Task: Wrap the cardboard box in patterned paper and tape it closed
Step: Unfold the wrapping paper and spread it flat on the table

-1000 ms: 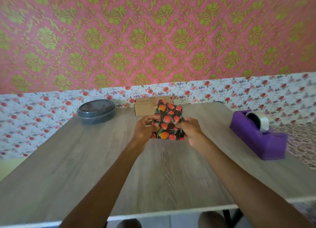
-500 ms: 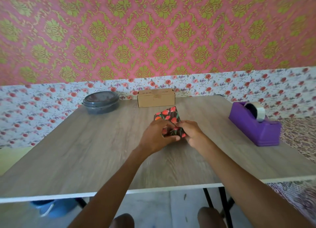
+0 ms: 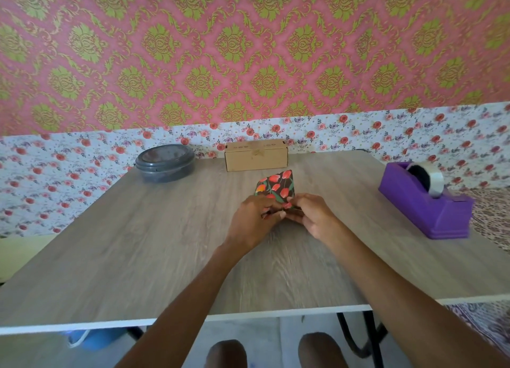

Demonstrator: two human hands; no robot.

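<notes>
A grey lidded container (image 3: 165, 162) is sitting on the table (image 3: 110, 257) at ten o'clock; a blue object (image 3: 96, 338) is lying underneath at seven.

The left hand (image 3: 252, 221) and the right hand (image 3: 310, 216) cover the near half of the patterned paper (image 3: 276, 187), so its folds there cannot be made out. The print on top of the cardboard box (image 3: 256, 159), at the far edge of the worktop (image 3: 138, 257), is too small to read. The tape dispenser (image 3: 425, 205) by the right edge is smeared at its near end. A blue thing (image 3: 96, 338) under the near edge is mostly hidden
</notes>
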